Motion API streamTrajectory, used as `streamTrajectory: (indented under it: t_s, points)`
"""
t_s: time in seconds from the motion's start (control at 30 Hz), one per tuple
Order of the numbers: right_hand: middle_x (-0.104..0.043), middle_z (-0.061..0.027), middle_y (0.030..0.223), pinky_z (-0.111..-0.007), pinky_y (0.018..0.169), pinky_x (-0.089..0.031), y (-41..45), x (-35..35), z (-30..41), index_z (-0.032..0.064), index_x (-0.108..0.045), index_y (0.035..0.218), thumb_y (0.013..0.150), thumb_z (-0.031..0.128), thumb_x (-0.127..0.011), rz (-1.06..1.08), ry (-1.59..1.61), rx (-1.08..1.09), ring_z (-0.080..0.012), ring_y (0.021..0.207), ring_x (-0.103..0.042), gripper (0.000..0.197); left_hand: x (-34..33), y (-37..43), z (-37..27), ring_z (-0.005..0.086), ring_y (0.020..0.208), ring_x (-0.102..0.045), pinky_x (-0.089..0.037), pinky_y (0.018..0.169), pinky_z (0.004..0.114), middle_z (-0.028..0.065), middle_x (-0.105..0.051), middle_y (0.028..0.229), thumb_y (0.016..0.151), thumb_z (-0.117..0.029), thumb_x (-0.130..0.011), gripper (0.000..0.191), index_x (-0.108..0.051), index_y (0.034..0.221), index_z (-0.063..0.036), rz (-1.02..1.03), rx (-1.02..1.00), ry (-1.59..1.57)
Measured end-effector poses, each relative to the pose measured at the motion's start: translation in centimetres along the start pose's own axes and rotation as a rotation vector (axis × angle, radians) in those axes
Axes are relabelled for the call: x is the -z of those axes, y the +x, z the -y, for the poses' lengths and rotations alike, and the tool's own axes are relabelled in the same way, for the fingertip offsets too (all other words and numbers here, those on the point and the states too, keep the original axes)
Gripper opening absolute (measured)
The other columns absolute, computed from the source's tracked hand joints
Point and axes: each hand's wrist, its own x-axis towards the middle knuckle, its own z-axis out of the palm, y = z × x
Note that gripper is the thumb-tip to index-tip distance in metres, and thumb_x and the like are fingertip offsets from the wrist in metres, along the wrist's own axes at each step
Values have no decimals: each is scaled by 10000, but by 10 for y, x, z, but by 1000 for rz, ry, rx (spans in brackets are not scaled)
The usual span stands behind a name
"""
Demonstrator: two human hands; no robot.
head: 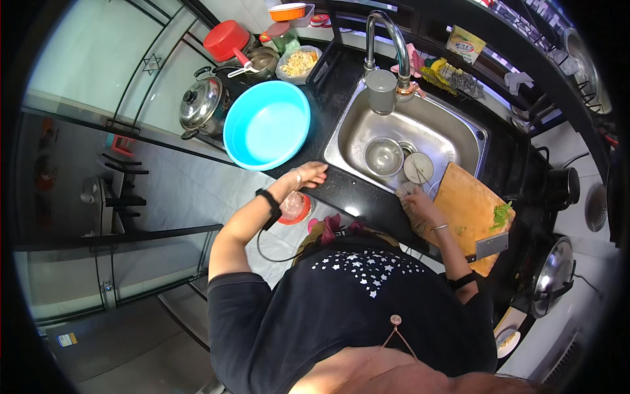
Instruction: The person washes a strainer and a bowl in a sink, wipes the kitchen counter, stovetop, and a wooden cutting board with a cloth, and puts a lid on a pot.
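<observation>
My left hand (311, 175) hovers by the black counter's front edge, between the blue basin and the sink, fingers loosely bent and holding nothing. At the sink's front right rim, my right hand (421, 203) grips a crumpled greyish cloth (416, 221) that hangs over the counter edge. Just beyond that hand, the steel sink (438, 125) holds a clear bowl (384, 156) and a pale round dish (412, 172) with what look like chopsticks across it. To its right lies a wooden cutting board (462, 202) bearing chopped greens (501, 215) and a cleaver (492, 246).
A large blue basin (266, 128) stands left of the sink, beside a lidded steel pot (201, 104). The tall faucet (389, 24) arches over a grey cup (381, 88). A lidded wok (553, 276) sits at right. Below the counter is a red-rimmed container (307, 204).
</observation>
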Motion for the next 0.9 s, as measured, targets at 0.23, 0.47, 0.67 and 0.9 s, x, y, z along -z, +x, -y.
streamTrajectory:
  t_s: [0.23, 0.47, 0.67, 0.9]
  points:
    - [-520, -151, 931, -411, 730, -411, 83, -73, 96, 61, -476, 930, 766, 126, -492, -93, -48, -196, -327, 906, -494, 177, 94, -66, 79, 250, 897, -562, -478, 750, 405, 138, -529, 1023, 765, -406, -594, 634, -309, 1204, -49, -93, 14, -714]
    - [-534, -148, 872, -401, 729, -419, 221, -164, 164, 50, -540, 866, 742, 82, -478, -360, -299, 130, -295, 882, -514, 142, 175, -80, 98, 298, 958, -534, -483, 771, 406, 179, -510, 1063, 755, -412, -605, 595, -380, 1151, -29, -221, -204, -1020]
    - [-467, -183, 932, -411, 773, -385, 259, -182, 213, -4, -518, 846, 711, 51, -541, -454, -172, -185, -351, 902, -451, 147, 232, -63, 106, 267, 849, -566, -471, 717, 373, 80, -571, 972, 738, -373, -637, 483, -434, 1110, -141, -302, -86, -954]
    - [-468, -195, 949, -408, 778, -403, 329, -176, 156, -11, -497, 846, 615, -83, -510, -548, -65, -315, -361, 921, -458, 242, 250, -58, 94, 215, 636, -567, -503, 496, 306, 100, -562, 834, 665, -70, -531, 296, -493, 953, -9, -529, -116, -882]
